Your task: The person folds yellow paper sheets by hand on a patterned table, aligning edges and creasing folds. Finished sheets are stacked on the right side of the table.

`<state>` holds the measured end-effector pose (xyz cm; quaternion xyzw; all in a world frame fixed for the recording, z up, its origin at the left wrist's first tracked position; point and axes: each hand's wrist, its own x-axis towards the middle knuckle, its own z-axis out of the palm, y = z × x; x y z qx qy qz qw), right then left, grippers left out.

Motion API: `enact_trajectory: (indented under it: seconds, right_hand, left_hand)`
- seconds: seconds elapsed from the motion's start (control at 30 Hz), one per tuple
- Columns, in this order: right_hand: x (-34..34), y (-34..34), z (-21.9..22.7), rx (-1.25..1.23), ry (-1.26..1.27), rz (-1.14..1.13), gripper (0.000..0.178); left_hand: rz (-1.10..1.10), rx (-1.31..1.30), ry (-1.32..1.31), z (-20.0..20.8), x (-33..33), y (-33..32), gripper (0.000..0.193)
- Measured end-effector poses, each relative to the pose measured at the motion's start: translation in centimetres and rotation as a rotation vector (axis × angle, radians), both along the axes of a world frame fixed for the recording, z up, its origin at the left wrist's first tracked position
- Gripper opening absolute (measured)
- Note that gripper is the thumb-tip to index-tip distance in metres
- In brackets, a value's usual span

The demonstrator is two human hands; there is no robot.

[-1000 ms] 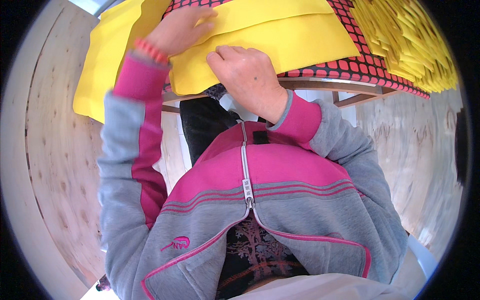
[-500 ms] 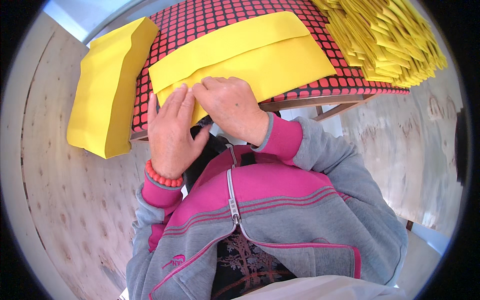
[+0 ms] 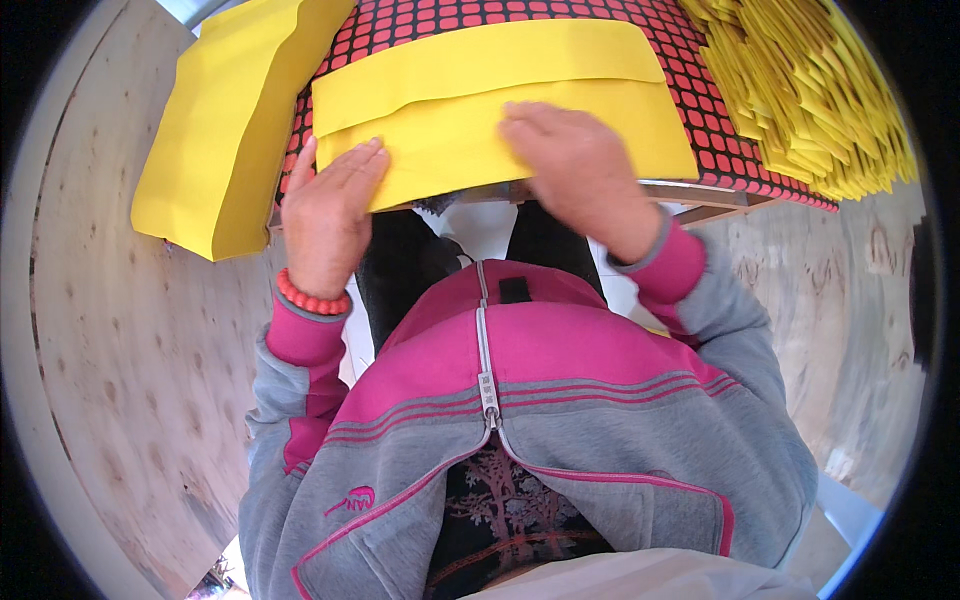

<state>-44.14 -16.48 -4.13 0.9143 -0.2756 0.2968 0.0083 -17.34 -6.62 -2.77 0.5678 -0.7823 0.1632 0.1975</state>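
Note:
A folded yellow cloth piece, flat and felt-like, lies along the near edge of the table with a long flap folded over its far side. My left hand, a red bead bracelet at its wrist, is open, and its outstretched fingertips rest on the piece's near left corner. Over the middle right of the same piece is my right hand, palm down and a little blurred by motion. Its fingers look stretched out over the cloth, and no held thing shows in either hand.
The tabletop has a red and black checked cover. A thick stack of yellow pieces hangs over the table's left edge. On the right, a large fanned pile of folded yellow pieces reaches the table's edge. Pale wooden boards stand on the left side.
My right hand has left its place beside the left fingers and moved right across the cloth. The left hand stays at the near left corner. The view has shifted slightly.

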Motion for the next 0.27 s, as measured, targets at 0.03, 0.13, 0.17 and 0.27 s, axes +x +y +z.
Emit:
enact_trajectory:
  seconds: [0.03,0.13,0.17,0.27]
  right_hand:
    - [-1.6,-0.6,0.2,0.009,0.041,-0.027,0.034]
    - [-6.4,-1.6,1.0,0.032,0.087,-0.056,0.040]
    - [-7.6,-2.0,1.0,0.054,0.079,-0.054,0.038]
    - [-10.8,-3.7,0.8,0.163,0.060,-0.043,0.040]
  left_hand:
    - [0.000,0.028,0.037,0.0,0.7,0.2,0.039]
    - [0.005,0.113,0.167,0.0,2.5,0.5,0.043]
    - [0.000,0.129,0.204,-0.1,2.9,0.5,0.042]
    - [-0.008,0.185,0.314,-0.2,4.2,0.4,0.040]
